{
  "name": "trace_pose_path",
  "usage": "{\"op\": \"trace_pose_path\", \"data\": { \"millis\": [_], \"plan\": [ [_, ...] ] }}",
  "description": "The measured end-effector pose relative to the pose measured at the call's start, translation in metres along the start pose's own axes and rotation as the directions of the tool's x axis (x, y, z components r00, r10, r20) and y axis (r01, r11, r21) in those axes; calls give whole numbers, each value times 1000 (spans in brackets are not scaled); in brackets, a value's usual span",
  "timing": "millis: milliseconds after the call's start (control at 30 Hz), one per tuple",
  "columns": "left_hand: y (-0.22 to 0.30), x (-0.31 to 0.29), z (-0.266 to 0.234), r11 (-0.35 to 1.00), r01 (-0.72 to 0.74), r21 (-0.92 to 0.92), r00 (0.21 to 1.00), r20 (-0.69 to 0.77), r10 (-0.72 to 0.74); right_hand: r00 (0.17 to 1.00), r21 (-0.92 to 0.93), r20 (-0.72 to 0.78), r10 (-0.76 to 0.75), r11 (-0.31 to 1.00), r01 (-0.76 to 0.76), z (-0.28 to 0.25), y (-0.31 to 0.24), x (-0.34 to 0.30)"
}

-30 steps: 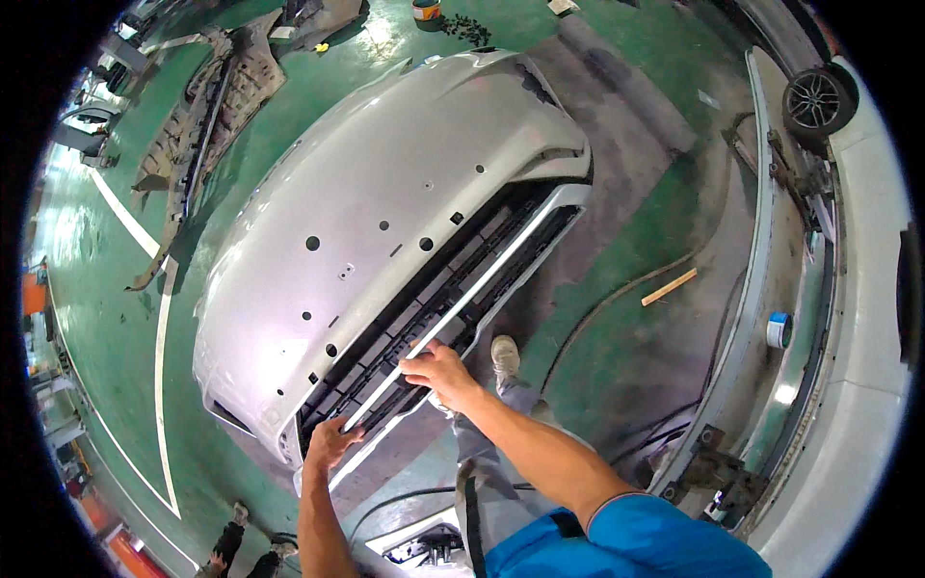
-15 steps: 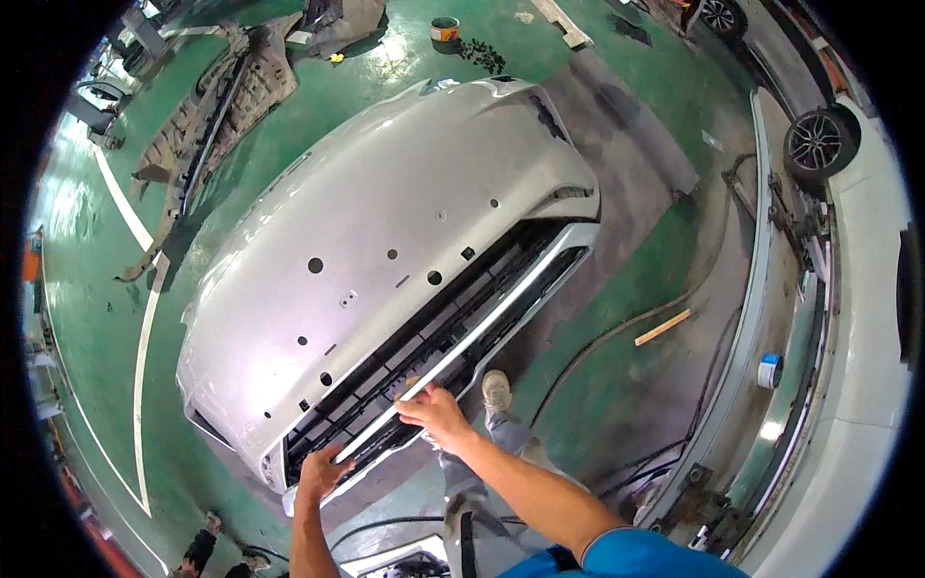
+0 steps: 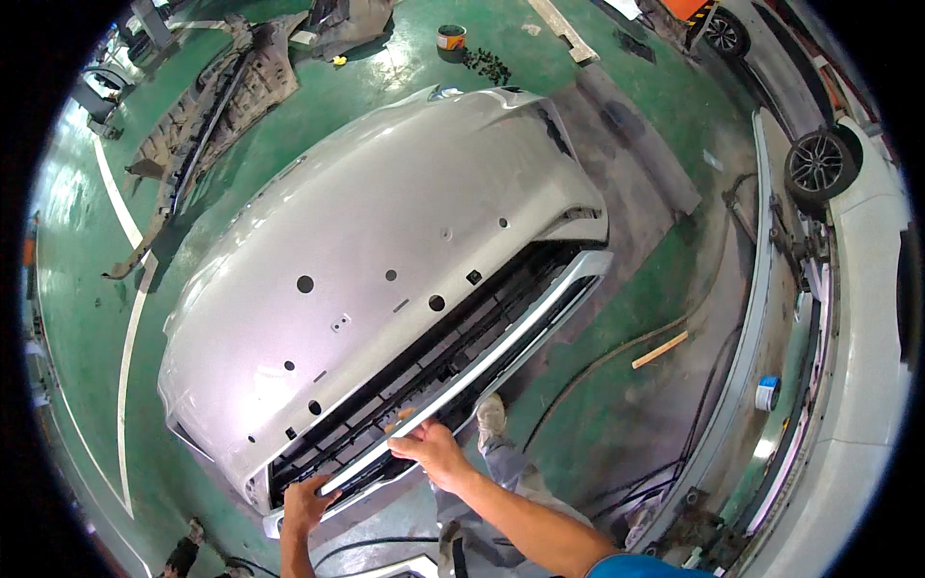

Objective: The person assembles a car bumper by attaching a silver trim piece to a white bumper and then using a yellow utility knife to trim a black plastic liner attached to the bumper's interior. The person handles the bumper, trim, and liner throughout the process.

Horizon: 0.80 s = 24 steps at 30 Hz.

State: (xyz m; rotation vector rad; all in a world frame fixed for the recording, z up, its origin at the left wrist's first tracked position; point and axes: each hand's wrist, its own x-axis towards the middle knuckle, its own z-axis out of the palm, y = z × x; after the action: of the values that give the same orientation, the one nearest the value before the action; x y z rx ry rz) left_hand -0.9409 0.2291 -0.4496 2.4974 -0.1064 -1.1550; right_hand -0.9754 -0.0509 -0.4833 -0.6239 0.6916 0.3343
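A large pale silver car bumper cover (image 3: 376, 222) with several round holes lies on the floor before me. Along its near side runs a black grille (image 3: 385, 407), edged by a long silver trim strip (image 3: 501, 339). My left hand (image 3: 304, 503) is closed round the strip's near left end. My right hand (image 3: 432, 453) grips the strip further along, thumb on the near side and fingertips reaching over to the grille side. The strip's far right end lies next to the cover's corner. Parts of the fingers of both hands are hidden by the strip.
A dirty bumper-like part (image 3: 217, 120) lies at the far left. Beyond the cover stand a small tub (image 3: 451, 39) and scattered black clips (image 3: 488, 65). On the right are a hose (image 3: 588, 356), a wooden stick (image 3: 661, 350), a blue-white can (image 3: 768, 393) and a white car (image 3: 862, 318).
The view has shifted a little, so the cover and both hands sit slightly lower in the picture. Both hands keep hold of the trim strip.
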Motion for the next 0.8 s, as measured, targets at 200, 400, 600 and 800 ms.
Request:
{"op": "trace_pose_path", "data": {
  "millis": [200, 400, 600, 800],
  "plan": [
    [5, 9, 15, 996, -22, -83, 997, -71, 16, 1000, 26, -18, 11, 1000, -11, -12, -5, 9],
    [10, 11, 24, 997, 17, -73, 993, -114, -25, 998, 12, 53, 35, 999, -36, -26, -4, 16],
    [13, 6, 34, 994, -90, -62, 977, -199, 76, 1000, -137, 20, -11, 991, 14, -30, -9, 13],
    [17, 6, 35, 986, -130, -107, 977, -182, 109, 1000, -118, -17, -19, 993, 17, -30, -13, 10]
  ]
}}
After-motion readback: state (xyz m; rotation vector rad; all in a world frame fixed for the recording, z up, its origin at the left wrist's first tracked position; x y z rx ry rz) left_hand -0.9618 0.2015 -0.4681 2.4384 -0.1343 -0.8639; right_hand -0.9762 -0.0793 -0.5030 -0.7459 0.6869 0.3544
